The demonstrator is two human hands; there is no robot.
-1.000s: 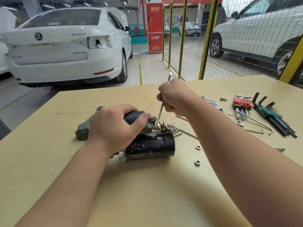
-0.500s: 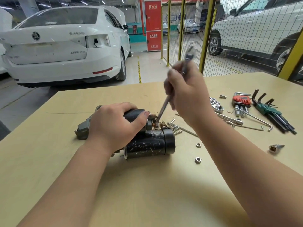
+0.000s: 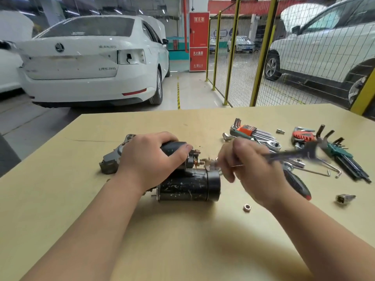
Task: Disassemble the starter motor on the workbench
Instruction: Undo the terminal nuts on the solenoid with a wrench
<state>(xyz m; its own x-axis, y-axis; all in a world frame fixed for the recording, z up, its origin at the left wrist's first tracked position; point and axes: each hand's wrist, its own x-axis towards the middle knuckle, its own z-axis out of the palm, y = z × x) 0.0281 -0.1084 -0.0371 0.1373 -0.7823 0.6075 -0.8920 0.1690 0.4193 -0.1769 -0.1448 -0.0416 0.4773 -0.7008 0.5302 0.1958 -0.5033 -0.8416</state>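
The starter motor [image 3: 188, 185] sits mid-frame on the pale, smooth wooden workbench [image 3: 182, 250] — a scuffed black cylinder flecked with paint, with a grey cast housing at its left end. The left hand [image 3: 154, 159] is wrapped around the smaller black cylinder on top. The right hand [image 3: 249, 167], just right of the coppery terminals, has its fingers curled round a flat steel wrench [image 3: 300, 154] — blurred, pointing right. A hex nut [image 3: 247, 207] lies on the bench at the motor's lower right.

Hex keys [image 3: 343, 155] and ratchet [image 3: 297, 184] crowd starter motor's [image 3: 188, 185] right; left passable
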